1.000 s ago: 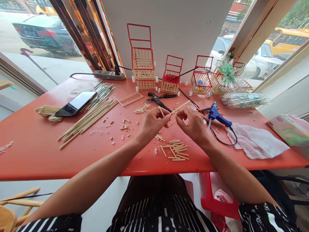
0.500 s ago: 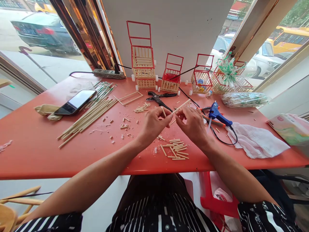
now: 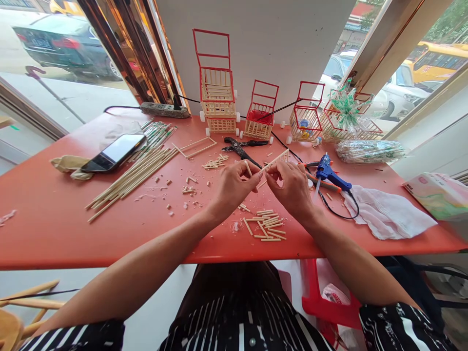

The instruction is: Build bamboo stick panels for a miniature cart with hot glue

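Over the middle of the red table, my left hand pinches a short wooden stick, its end poking up near my fingertips. My right hand grips a small ladder-like frame of glued sticks that slants up and away from my fingers. The fingertips of both hands meet at the frame's lower end. A pile of short cut sticks lies on the table just below my hands.
A blue glue gun lies right of my hands on its cord, beside a white cloth. Black pliers lie behind my hands. Long sticks and a phone are at left. Miniature stick carts line the back wall.
Both hands have stayed together over the same spot, with only small finger shifts on the stick and frame. The view has tilted slightly.
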The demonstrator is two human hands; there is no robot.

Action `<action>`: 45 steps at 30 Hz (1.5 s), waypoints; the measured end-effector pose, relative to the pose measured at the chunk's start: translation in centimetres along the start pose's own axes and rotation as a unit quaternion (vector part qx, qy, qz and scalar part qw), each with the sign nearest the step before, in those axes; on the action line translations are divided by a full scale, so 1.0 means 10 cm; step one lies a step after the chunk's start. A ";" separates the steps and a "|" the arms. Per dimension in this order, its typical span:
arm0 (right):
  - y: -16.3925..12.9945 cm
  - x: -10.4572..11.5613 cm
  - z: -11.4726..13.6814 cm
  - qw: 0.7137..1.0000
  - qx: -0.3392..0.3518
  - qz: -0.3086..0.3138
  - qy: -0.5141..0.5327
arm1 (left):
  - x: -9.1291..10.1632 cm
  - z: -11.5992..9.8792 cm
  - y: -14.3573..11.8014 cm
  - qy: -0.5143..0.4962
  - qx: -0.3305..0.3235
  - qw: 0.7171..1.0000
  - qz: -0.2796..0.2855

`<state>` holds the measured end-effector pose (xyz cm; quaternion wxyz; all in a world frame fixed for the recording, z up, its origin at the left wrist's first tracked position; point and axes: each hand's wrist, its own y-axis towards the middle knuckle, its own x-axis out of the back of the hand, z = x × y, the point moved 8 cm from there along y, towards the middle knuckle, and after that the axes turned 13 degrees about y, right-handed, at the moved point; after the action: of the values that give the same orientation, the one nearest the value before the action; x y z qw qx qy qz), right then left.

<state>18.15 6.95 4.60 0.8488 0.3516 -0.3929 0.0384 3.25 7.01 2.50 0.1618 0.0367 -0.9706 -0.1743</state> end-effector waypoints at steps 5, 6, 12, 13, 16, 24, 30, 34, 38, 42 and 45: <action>0.01 0.10 -0.03 0.999 -0.011 -0.017 0.039 | 0.05 -0.01 0.01 -0.002 0.003 1.000 -0.001; 0.02 0.15 -0.04 0.998 -0.017 -0.031 0.050 | 0.07 -0.01 0.02 -0.007 0.005 1.000 -0.004; 0.04 0.34 -0.23 0.980 -0.075 -0.096 0.156 | 0.16 0.03 0.06 -0.069 0.036 0.997 -0.024; 0.05 0.32 -0.29 0.975 -0.090 -0.093 0.181 | 0.17 0.03 0.06 -0.081 0.039 0.996 -0.028; 0.06 0.22 -0.47 0.953 -0.144 -0.074 0.257 | 0.23 0.01 0.07 -0.099 0.040 0.993 -0.044; 0.04 0.04 -0.54 0.893 -0.233 -0.009 0.386 | 0.30 -0.08 0.07 -0.100 -0.001 0.994 -0.052; 0.08 0.18 -0.67 0.885 -0.215 -0.077 0.405 | 0.32 -0.08 0.10 -0.063 -0.020 0.997 -0.031; 0.12 0.39 -0.62 0.901 -0.170 -0.104 0.386 | 0.37 -0.10 0.12 -0.033 -0.038 0.998 -0.024; 0.14 0.31 -0.50 0.897 -0.180 -0.012 0.404 | 0.36 -0.08 0.15 -0.056 -0.010 0.998 0.007; 0.13 0.20 -0.43 0.895 -0.187 0.044 0.403 | 0.28 -0.05 0.15 -0.099 0.026 0.993 0.057; 0.12 0.16 -0.41 0.893 -0.187 0.049 0.407 | 0.27 -0.02 0.15 -0.124 0.040 0.989 0.063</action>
<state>21.51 10.09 4.56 0.9816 0.1200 -0.0301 0.1457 0.71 8.02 4.04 0.0495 -0.0402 -0.9897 -0.1281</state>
